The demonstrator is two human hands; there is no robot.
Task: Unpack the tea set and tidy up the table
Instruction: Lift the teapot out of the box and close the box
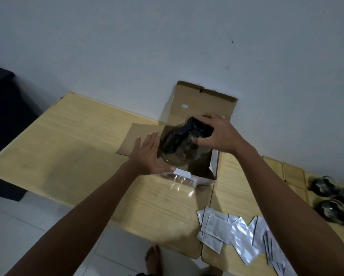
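You are partway through: your right hand [217, 136] has its fingers clamped on the glass teapot [179, 148] by its black lid, above the open carton [203, 108] at the desk's [67, 136] far edge. Your left hand [147, 154] lies flat against the pot, fingers apart. Silver sachets [237, 236] still litter the near right corner.

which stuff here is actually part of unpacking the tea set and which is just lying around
Part of the job:
- glass teapot, held by right hand and left hand
- open cardboard box
- dark glass cups
- silver sachets

Just lying about:
- dark furniture at far left
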